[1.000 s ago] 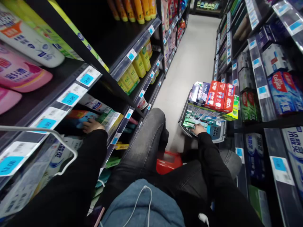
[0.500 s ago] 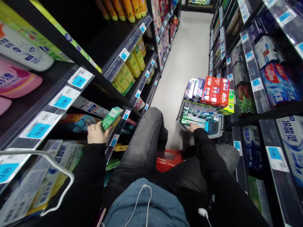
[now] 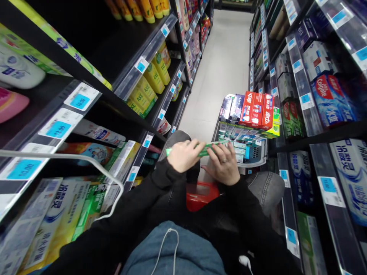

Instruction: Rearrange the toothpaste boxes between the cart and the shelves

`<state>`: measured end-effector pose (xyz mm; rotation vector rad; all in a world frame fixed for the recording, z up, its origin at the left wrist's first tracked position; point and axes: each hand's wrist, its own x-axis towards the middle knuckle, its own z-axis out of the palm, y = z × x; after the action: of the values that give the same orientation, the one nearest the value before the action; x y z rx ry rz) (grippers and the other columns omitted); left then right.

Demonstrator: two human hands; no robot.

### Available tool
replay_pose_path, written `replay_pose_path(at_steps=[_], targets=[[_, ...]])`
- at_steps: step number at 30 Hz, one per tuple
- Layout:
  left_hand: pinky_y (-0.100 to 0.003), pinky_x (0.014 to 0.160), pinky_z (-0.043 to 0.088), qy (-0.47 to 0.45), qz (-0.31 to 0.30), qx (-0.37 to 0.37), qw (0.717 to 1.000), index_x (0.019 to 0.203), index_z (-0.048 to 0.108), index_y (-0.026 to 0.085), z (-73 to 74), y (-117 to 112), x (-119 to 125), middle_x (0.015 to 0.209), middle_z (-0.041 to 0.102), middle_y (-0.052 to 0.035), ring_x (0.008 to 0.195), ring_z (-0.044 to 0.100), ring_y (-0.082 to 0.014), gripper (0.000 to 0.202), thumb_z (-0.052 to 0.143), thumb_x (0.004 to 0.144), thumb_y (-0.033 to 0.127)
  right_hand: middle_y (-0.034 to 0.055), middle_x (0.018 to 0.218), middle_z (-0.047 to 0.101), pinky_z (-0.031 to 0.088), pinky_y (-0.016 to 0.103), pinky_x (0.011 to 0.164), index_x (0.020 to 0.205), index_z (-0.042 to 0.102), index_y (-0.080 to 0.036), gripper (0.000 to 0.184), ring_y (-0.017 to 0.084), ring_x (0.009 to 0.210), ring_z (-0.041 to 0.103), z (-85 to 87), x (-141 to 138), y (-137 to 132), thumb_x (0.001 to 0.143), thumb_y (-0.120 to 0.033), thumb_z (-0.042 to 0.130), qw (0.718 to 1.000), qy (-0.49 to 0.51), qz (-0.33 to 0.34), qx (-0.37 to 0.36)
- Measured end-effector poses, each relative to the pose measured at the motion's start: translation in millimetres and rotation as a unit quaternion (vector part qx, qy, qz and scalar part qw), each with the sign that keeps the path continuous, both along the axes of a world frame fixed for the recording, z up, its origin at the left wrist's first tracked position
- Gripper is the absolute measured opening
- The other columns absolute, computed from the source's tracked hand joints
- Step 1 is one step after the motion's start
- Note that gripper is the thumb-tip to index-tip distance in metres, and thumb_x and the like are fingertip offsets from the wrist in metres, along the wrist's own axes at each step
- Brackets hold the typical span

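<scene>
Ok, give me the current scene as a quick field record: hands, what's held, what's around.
left hand: wrapped around one end of a green box
right hand: fingers on the other end of the same box
posture: crouched in a shop aisle, knees up
ahead: basket stacked with boxes, red boxes on top
by knees: red basket
sides: stocked shelves with blue price tags

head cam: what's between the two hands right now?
In the head view, a green toothpaste box spans the gap: the left hand grips one end, and the right hand holds the other. Behind them sits the grey basket.
</scene>
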<state>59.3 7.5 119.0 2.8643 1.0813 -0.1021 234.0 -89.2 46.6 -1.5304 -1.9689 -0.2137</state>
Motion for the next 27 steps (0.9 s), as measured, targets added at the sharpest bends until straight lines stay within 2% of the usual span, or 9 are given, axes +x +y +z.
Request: replay_pose_path(at_steps=[4,7,9,12,14,17,19,21,27], targets=[[-0.037,0.079,0.054,-0.027,-0.061,-0.052,0.996,0.121,0.062,0.015,-31.2,-0.8,41.9,0.102,0.065,-0.0135,0.091,0.066,-0.0265,0.037,0.054,0.089,0.031,0.0161,0.121,0.06,0.038,0.05,0.104,0.139,0.046,-0.015,0.047,0.029,0.112,0.052,-17.9,12.2,15.3,0.095,-0.031,0.048,0.988,-0.027,-0.004,-0.152],[-0.045,0.104,0.046,-0.061,-0.053,-0.081,0.993,0.13,0.057,0.017,-50.0,4.2,42.0,0.115,0.065,-0.0143,0.111,0.062,-0.0283,0.048,0.064,0.083,0.024,0.0169,0.117,0.06,0.043,0.045,0.094,0.127,0.055,-0.015,0.04,0.03,0.108,0.052,-33.8,48.7,25.9,0.089,-0.024,0.058,0.959,-0.055,-0.013,-0.279],[-0.058,0.117,0.027,-0.073,-0.009,-0.059,0.996,0.138,0.051,0.021,-55.9,8.3,25.3,0.13,0.059,-0.0143,0.128,0.05,-0.0331,0.061,0.069,0.079,0.024,0.0175,0.119,0.058,0.042,0.045,0.094,0.121,0.057,-0.014,0.036,0.031,0.11,0.051,-46.0,77.6,32.8,0.086,-0.022,0.062,0.927,-0.073,-0.076,-0.359],[-0.071,0.115,0.014,-0.058,0.157,0.013,0.986,0.144,0.045,0.021,-62.2,9.9,-17.0,0.147,0.044,-0.0169,0.141,0.031,-0.0422,0.072,0.069,0.079,0.04,0.0207,0.125,0.055,0.041,0.046,0.093,0.123,0.053,-0.011,0.041,0.033,0.113,0.05,-71.7,117.5,46.9,0.085,-0.022,0.062,0.867,-0.079,-0.212,-0.444],[-0.072,0.112,0.019,-0.036,0.284,0.037,0.957,0.146,0.041,0.015,-70.0,7.4,-46.9,0.153,0.035,-0.0211,0.142,0.026,-0.0461,0.078,0.064,0.08,0.049,0.0225,0.129,0.052,0.04,0.046,0.093,0.128,0.05,-0.01,0.047,0.034,0.116,0.048,-94.1,137.5,57.6,0.084,-0.021,0.062,0.839,-0.081,-0.258,-0.472],[-0.065,0.11,0.032,-0.022,0.395,-0.042,0.918,0.149,0.034,0.007,-86.4,2.2,-78.7,0.151,0.035,-0.0253,0.139,0.034,-0.0443,0.081,0.054,0.084,0.052,0.0233,0.134,0.048,0.037,0.047,0.096,0.131,0.048,-0.011,0.048,0.033,0.12,0.046,-129.7,154.9,70.5,0.084,-0.015,0.058,0.827,-0.094,-0.257,-0.492],[-0.055,0.11,0.038,-0.035,0.417,-0.117,0.901,0.15,0.029,0.005,-95.2,1.1,-87.7,0.147,0.041,-0.0255,0.134,0.043,-0.0395,0.082,0.05,0.086,0.052,0.023,0.136,0.048,0.035,0.047,0.098,0.131,0.049,-0.011,0.046,0.032,0.122,0.044,-151.1,160.0,76.1,0.085,-0.012,0.054,0.827,-0.097,-0.244,-0.496],[-0.048,0.11,0.041,-0.046,0.425,-0.149,0.892,0.151,0.026,0.004,-99.2,2.5,-88.9,0.144,0.043,-0.0253,0.132,0.048,-0.0369,0.084,0.05,0.086,0.053,0.0234,0.136,0.048,0.034,0.046,0.099,0.131,0.049,-0.01,0.045,0.032,0.122,0.044,-169.4,162.7,80.6,0.087,-0.013,0.051,0.829,-0.097,-0.237,-0.496],[-0.048,0.109,0.042,-0.038,0.421,-0.134,0.896,0.15,0.028,0.006,-99.7,9.6,-84.1,0.144,0.043,-0.0235,0.131,0.048,-0.0372,0.084,0.049,0.085,0.054,0.0209,0.137,0.049,0.029,0.04,0.104,0.133,0.048,-0.008,0.046,0.029,0.121,0.043,-205.2,167.2,97.0,0.089,-0.019,0.052,0.841,-0.096,-0.209,-0.49]])
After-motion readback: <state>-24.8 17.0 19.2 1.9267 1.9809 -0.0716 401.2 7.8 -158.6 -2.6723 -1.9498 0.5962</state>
